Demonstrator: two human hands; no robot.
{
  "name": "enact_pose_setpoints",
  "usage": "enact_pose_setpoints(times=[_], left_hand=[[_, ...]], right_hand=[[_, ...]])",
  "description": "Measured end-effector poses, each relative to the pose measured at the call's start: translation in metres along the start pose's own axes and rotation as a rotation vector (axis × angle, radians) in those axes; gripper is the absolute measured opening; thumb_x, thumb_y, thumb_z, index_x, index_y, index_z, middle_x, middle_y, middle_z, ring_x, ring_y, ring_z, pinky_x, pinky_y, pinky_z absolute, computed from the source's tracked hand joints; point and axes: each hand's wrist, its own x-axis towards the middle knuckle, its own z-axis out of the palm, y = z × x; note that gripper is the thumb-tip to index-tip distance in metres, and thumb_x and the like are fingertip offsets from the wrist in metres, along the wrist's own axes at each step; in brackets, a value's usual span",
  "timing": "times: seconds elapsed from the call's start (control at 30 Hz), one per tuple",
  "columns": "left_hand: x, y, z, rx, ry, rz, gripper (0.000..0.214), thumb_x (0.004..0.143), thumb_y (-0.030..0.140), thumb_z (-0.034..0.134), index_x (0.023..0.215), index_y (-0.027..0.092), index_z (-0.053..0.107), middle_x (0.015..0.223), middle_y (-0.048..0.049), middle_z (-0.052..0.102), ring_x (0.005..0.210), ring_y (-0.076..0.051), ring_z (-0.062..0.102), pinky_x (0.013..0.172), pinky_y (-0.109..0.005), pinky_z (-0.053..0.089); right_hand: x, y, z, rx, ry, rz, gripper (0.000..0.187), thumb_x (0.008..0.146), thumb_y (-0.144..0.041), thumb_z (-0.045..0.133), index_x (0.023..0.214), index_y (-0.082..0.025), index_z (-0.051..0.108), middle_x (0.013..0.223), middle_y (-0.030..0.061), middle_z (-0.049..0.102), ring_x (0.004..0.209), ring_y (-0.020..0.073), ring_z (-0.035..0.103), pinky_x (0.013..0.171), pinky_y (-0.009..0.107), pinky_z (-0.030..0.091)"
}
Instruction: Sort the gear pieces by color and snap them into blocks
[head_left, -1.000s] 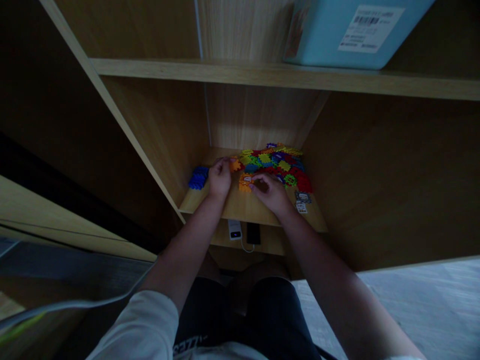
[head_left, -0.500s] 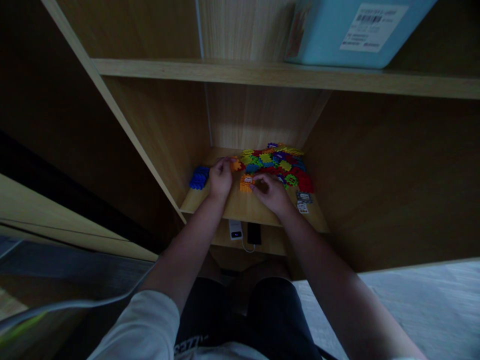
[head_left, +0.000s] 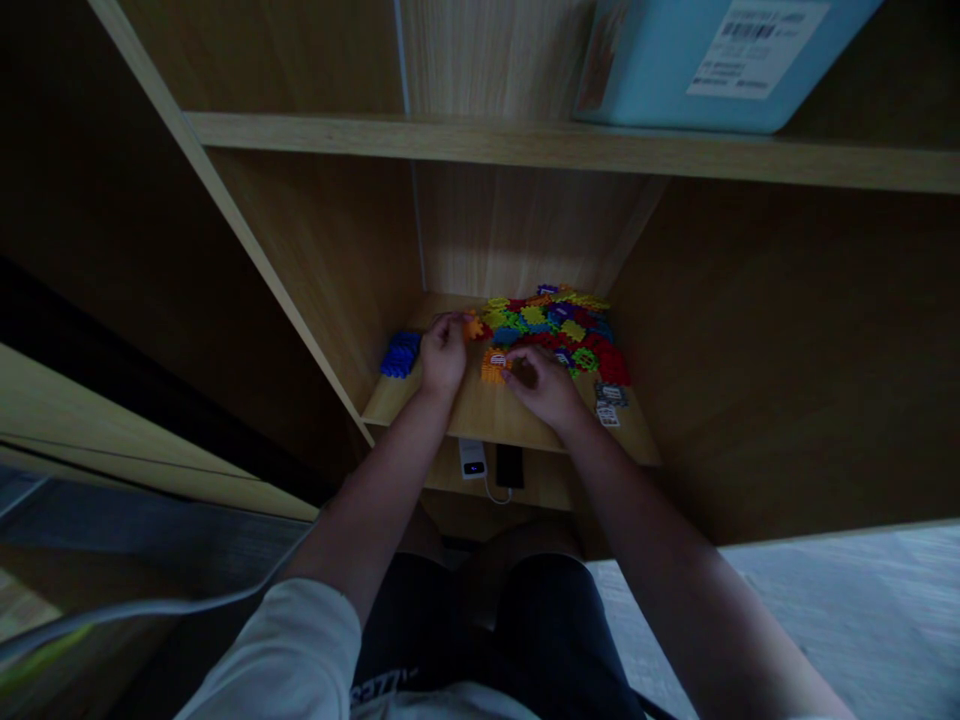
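Note:
My left hand is closed at the left end of the pile, its fingertips pinching an orange gear-shaped plastic piece. Close by on the shelf board stands a short stack of orange gear-shaped pieces. My right hand has thumb and forefinger curled against the right side of that stack. Behind both hands spreads a pile of mixed gear-shaped pieces in yellow, red, green, blue and purple. A stack of blue gear-shaped pieces sits left of my left hand.
Small printed tags lie at the shelf's right front. On the lower board are a white power bank and a dark phone, joined by a cable. A light-blue bin rests on the upper shelf, above my hands.
The view has shifted very slightly. Both hands keep nearly the same places beside the orange pieces, and the stacks look unchanged.

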Motion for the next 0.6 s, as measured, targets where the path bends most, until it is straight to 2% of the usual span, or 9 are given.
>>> enact_pose_setpoints(times=[0.2,0.3,0.4,0.53,0.6], left_hand=[[-0.001,-0.004,0.0,-0.017,0.002,-0.041,0.022,0.106,0.034,0.059,0.101,0.023,0.077,0.108,-0.0077,0.081,0.104,-0.022,0.074,0.102,-0.039,0.057],[-0.001,-0.008,0.003,-0.028,-0.058,-0.04,0.014,0.103,0.033,0.066,0.109,0.024,0.074,0.101,-0.0049,0.078,0.09,-0.019,0.072,0.087,-0.035,0.059],[-0.002,-0.01,0.007,-0.097,-0.118,0.002,0.026,0.099,0.038,0.075,0.121,0.026,0.067,0.095,-0.0014,0.072,0.077,-0.015,0.067,0.074,-0.029,0.056],[-0.005,-0.007,0.011,-0.202,-0.193,0.017,0.05,0.093,0.045,0.084,0.133,0.029,0.058,0.098,-0.0006,0.073,0.079,-0.014,0.07,0.076,-0.028,0.058],[-0.006,-0.004,0.011,-0.217,-0.23,-0.003,0.053,0.091,0.047,0.086,0.133,0.027,0.06,0.096,-0.0008,0.075,0.08,-0.015,0.071,0.077,-0.029,0.058]], right_hand=[[0.0,0.001,0.001,0.009,-0.004,-0.013,0.017,0.1,-0.039,0.07,0.115,-0.03,0.069,0.117,0.0075,0.075,0.112,0.0289,0.07,0.101,0.048,0.057],[0.001,0.001,0.0,0.022,0.008,-0.024,0.017,0.101,-0.038,0.069,0.115,-0.03,0.068,0.117,0.0081,0.074,0.111,0.0286,0.07,0.099,0.047,0.058],[0.001,-0.001,-0.001,0.017,0.045,0.003,0.018,0.102,-0.04,0.067,0.116,-0.029,0.067,0.118,0.0094,0.073,0.105,0.028,0.069,0.096,0.047,0.059],[0.001,-0.004,-0.003,0.011,0.102,0.035,0.024,0.103,-0.045,0.066,0.119,-0.028,0.065,0.119,0.0103,0.072,0.102,0.0279,0.069,0.096,0.048,0.059],[0.0,-0.004,-0.003,0.013,0.125,0.04,0.026,0.103,-0.046,0.065,0.12,-0.028,0.065,0.119,0.0101,0.073,0.101,0.0279,0.069,0.095,0.047,0.059]])
